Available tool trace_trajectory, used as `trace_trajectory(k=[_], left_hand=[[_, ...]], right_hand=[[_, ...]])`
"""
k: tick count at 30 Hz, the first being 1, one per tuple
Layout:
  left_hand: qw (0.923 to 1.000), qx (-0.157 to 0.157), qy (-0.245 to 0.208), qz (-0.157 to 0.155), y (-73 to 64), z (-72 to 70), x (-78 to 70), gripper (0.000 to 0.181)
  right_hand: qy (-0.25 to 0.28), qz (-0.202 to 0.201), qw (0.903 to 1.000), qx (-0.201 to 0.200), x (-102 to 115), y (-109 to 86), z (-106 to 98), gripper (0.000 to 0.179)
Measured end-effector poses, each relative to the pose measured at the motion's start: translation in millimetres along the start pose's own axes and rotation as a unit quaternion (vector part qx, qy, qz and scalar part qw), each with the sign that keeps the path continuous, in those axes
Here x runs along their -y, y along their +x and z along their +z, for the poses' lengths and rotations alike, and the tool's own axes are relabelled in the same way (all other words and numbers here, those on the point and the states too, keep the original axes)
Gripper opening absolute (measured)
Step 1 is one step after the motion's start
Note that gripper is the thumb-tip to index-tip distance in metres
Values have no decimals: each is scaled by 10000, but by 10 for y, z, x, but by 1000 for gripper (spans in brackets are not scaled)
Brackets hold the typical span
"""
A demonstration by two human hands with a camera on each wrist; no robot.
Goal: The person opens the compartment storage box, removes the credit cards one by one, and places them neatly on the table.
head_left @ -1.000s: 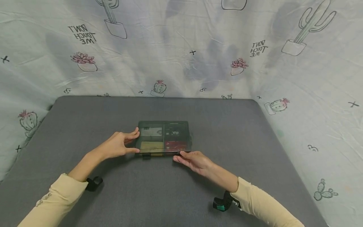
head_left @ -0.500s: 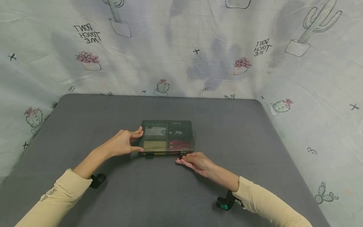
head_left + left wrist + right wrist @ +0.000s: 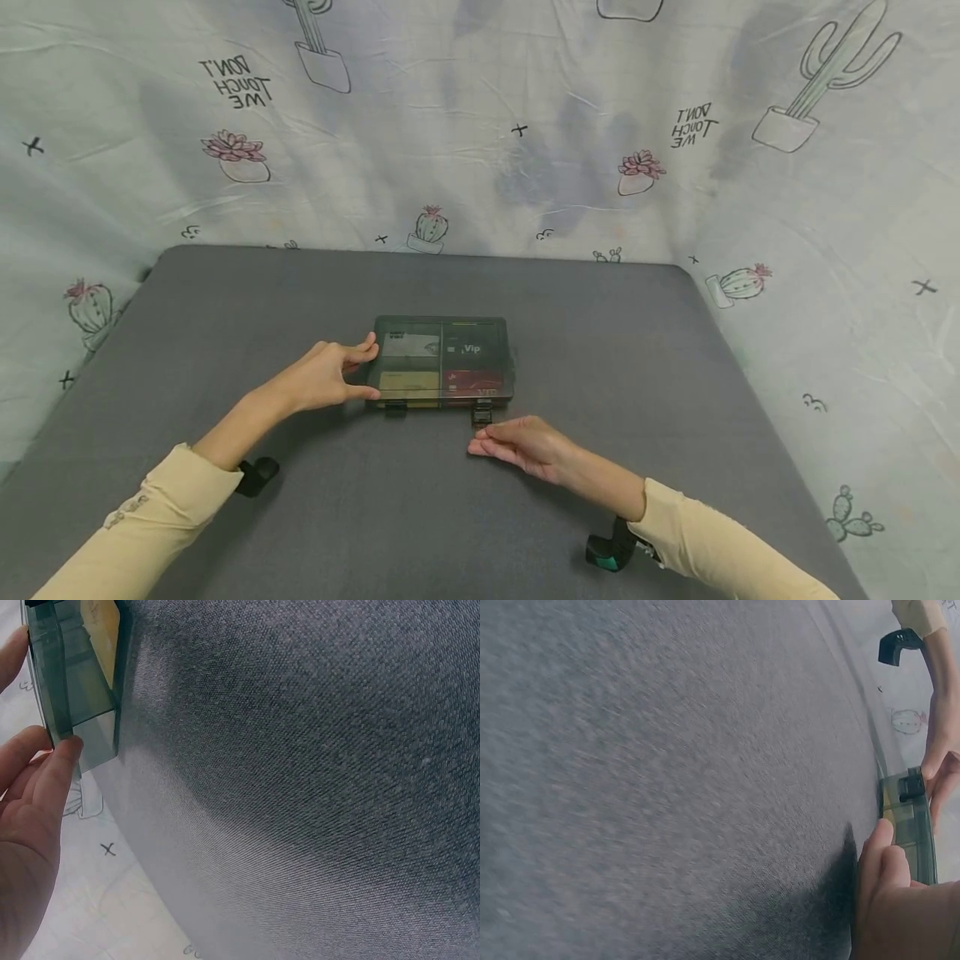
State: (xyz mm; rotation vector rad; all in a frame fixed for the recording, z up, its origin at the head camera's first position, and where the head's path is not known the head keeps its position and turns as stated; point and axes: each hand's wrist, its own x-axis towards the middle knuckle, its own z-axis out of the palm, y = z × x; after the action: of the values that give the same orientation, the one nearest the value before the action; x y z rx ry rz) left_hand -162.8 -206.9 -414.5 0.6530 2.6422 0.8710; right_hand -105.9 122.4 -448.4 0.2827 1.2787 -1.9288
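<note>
A translucent dark-green plastic organizer box (image 3: 441,333) lies on the grey table in the head view, its lid down. Under the lid show a white card (image 3: 411,346), a black card with "Vip" (image 3: 471,350), a gold card (image 3: 408,381) and a red card (image 3: 471,382). My left hand (image 3: 318,379) grips the box's left end, thumb at the front corner, fingers along the side. My right hand (image 3: 528,446) is at the front, thumb and fingertips pinching the lower end of the right latch (image 3: 482,410), which is swung outward. The left latch (image 3: 395,408) sits against the front wall.
The grey table (image 3: 360,517) extends around the box on all sides. Behind and beside it hangs a white cloth (image 3: 465,108) printed with cacti. A dark strap mount (image 3: 258,477) is on the left wrist, another (image 3: 611,546) on the right.
My right hand has moved from the box's front edge down toward me, and the right latch has swung outward with it. The left hand keeps its hold on the box.
</note>
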Motion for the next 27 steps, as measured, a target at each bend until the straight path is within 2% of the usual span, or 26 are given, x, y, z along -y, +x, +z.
trace_trajectory(k=[4, 9, 18, 27], left_hand=[[10000, 2, 47, -13, -37, -21, -5, 81], [10000, -36, 69, 9, -69, -18, -8, 80], [10000, 29, -42, -31, -32, 23, -20, 79], [10000, 58, 38, 0, -10, -32, -45, 78]], right_hand=[[-12, 20, 9997, 242, -25, -24, 81, 36], [-13, 9, 9990, 443, -54, 67, 265, 38], [-446, -310, 9983, 188, -62, 327, 548, 38], [25, -548, 9984, 144, -84, 488, 787, 43]])
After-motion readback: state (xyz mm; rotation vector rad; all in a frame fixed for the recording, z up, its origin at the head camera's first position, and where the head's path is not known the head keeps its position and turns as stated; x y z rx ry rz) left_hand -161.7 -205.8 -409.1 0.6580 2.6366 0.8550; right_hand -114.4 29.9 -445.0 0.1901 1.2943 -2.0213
